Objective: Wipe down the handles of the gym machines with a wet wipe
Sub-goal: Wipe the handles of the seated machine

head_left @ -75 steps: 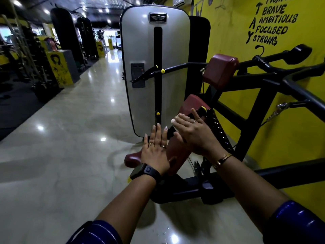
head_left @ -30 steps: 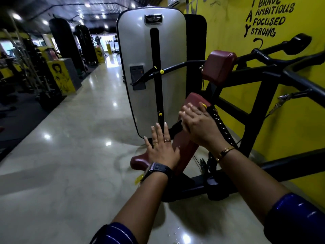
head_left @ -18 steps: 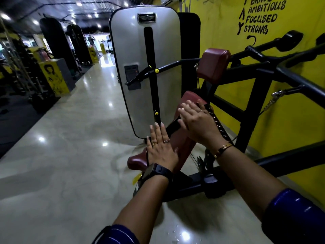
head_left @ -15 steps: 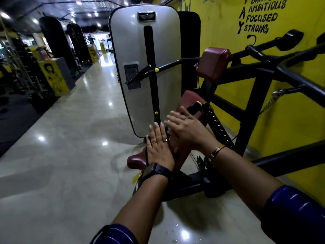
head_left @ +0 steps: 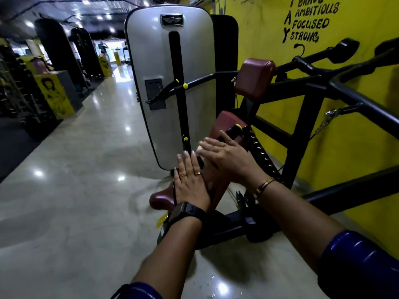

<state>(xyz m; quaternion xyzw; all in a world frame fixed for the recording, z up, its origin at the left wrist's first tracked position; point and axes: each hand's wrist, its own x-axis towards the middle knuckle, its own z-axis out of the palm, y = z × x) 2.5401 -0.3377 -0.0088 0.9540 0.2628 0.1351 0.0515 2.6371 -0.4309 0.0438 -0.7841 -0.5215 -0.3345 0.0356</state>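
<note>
- The right hand [head_left: 225,160] has slid down off the handle [head_left: 233,131] since a second ago, and the handle's yellow tip shows bare again, just above the fingertips.
- Its fingers [head_left: 216,145] lie straight and close together, pressing the wipe [head_left: 200,148]. Only a white edge peeks out at the tips; the rest sits under the palm.
- The left hand [head_left: 191,183] lies flat with straight fingers, braced on the pad [head_left: 220,120] and touching the right hand's edge.
- Risk: a flat press with no pinch, so the wipe could bunch up or slip out and drop to the floor [head_left: 86,190].
- Risk: strokes landing on the pad would leave the handle's far side untouched.
</note>
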